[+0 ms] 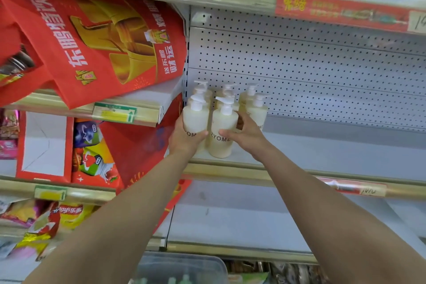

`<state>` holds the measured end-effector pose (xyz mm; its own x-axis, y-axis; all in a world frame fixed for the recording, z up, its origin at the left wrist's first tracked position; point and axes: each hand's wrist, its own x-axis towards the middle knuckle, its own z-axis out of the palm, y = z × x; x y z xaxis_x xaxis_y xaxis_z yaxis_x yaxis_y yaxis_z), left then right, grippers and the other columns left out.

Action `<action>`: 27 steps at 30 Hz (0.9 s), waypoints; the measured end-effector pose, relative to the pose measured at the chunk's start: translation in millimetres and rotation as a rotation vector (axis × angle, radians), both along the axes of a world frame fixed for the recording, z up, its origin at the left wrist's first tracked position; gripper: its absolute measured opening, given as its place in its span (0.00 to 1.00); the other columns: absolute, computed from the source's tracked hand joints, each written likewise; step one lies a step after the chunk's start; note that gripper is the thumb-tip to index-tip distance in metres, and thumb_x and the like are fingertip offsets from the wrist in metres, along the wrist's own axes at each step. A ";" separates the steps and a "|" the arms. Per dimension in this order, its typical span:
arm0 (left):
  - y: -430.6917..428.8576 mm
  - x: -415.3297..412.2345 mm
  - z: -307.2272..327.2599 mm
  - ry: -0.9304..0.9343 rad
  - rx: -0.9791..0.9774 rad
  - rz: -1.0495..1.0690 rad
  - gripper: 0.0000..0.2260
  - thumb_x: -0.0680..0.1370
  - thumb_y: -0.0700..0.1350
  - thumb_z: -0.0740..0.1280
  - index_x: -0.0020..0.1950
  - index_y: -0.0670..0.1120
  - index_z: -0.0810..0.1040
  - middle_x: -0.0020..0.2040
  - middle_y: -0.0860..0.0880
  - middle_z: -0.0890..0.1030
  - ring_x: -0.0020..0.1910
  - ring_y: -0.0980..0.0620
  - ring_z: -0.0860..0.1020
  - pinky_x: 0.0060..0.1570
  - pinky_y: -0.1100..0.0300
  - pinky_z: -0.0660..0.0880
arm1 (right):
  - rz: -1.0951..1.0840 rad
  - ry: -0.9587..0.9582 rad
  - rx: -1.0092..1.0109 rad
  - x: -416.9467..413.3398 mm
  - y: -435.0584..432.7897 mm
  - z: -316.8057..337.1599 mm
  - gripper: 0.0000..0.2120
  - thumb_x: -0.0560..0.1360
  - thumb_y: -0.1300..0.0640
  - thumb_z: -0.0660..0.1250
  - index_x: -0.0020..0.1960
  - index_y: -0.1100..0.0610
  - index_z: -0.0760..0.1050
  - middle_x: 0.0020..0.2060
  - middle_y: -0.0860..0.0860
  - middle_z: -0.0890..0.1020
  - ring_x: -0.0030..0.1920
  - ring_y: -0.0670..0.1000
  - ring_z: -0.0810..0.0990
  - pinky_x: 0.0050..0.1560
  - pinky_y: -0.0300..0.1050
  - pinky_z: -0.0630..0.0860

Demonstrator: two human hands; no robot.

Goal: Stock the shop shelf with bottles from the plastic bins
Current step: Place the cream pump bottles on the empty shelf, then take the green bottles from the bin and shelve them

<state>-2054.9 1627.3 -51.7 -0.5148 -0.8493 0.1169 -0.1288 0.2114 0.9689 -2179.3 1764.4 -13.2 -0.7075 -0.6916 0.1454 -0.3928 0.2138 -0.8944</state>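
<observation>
Left hand (184, 139) is gripping the front-left bottle (196, 119), fingers curled round it; right hand (247, 136) is clasping the neighbouring bottle (221, 148). Both are standing upright, touching, at the white shelf (322, 147) front, rear bottles (256, 110) just behind

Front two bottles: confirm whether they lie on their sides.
No, the left front bottle and right front bottle are upright, pumps on top, held by the left hand and right hand.

Cream pump bottles (222, 131) upright, clustered at shelf (322, 152) left end.
</observation>
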 end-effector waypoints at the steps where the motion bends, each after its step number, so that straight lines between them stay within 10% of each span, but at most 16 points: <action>1: 0.2 3.5 1.7 -0.014 -0.001 -0.005 0.40 0.68 0.50 0.78 0.76 0.56 0.63 0.69 0.51 0.75 0.69 0.47 0.71 0.68 0.52 0.68 | -0.025 0.017 0.018 3.8 1.2 1.9 0.37 0.69 0.51 0.79 0.74 0.53 0.66 0.64 0.47 0.76 0.64 0.47 0.74 0.65 0.46 0.72; 12: 8.7 77.0 -10.3 -0.202 -0.144 0.028 0.34 0.77 0.58 0.68 0.79 0.50 0.60 0.74 0.46 0.69 0.73 0.43 0.67 0.71 0.50 0.65 | -0.236 0.615 0.251 75.3 22.8 -7.5 0.34 0.77 0.44 0.67 0.77 0.55 0.60 0.75 0.54 0.64 0.74 0.55 0.64 0.66 0.53 0.71; 27: 9.2 194.6 -128.2 -0.443 -0.072 0.022 0.28 0.78 0.60 0.61 0.75 0.48 0.66 0.68 0.40 0.75 0.67 0.39 0.73 0.65 0.45 0.71 | -0.003 0.353 0.561 180.8 15.7 -130.5 0.30 0.80 0.41 0.59 0.78 0.55 0.62 0.76 0.54 0.62 0.76 0.56 0.62 0.71 0.53 0.65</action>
